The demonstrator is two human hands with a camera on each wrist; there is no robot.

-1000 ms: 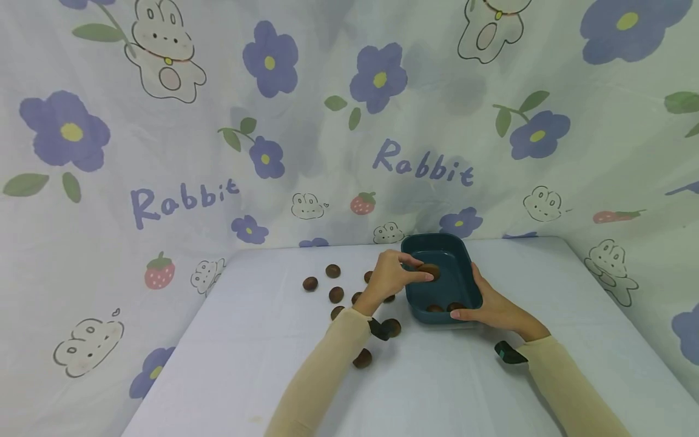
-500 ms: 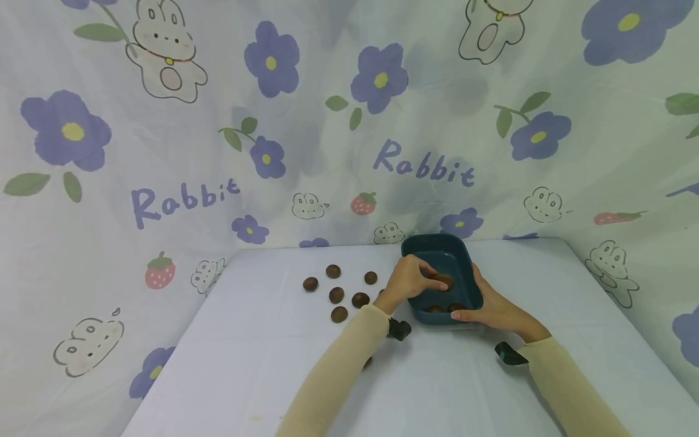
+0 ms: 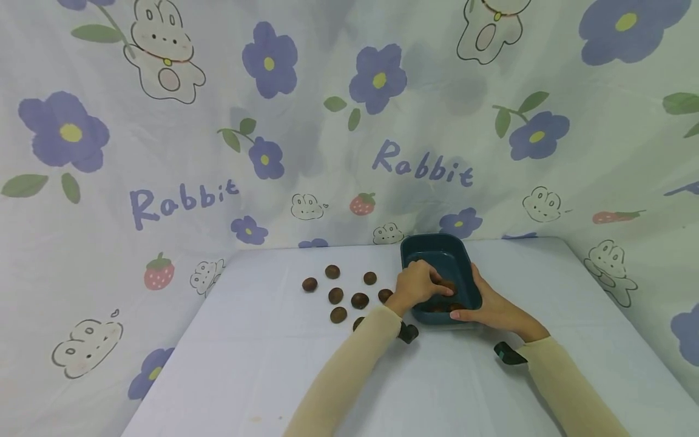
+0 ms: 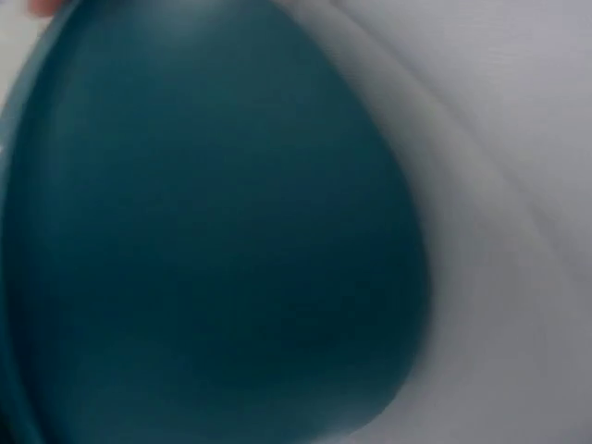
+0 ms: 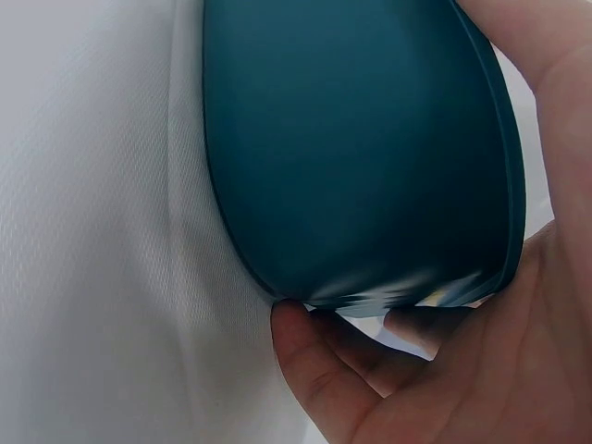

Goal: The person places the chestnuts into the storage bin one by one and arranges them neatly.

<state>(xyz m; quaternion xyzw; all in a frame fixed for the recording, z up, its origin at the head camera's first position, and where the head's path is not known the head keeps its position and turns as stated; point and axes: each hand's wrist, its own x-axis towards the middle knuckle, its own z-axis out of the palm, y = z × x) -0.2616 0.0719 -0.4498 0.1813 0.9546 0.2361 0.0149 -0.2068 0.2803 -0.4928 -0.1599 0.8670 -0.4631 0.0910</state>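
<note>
A dark teal, rounded rectangular box (image 3: 437, 243) stands towards the back right of the table. Inside it, my left hand (image 3: 417, 284) reaches over the left wall and pinches a round brown chestnut-like piece (image 3: 449, 284) between thumb and fingers. More brown pieces (image 3: 455, 308) lie at the near end of the box, partly hidden. My right hand (image 3: 491, 306) holds the box at its near right corner, thumb over the rim. In the right wrist view, its fingers (image 5: 319, 370) curl against the outer wall. The left wrist view holds mostly blurred box wall (image 4: 222, 203).
Several loose brown pieces (image 3: 360, 300) lie spread on the white tabletop (image 3: 246, 364), left of the box. The left forearm partly covers one (image 3: 357, 323). A printed rabbit-and-flower curtain (image 3: 311, 121) hangs right behind the table.
My left hand has moved right and lower into the box with the chestnut-like piece between its fingers. My right hand and the box have stayed in place.
</note>
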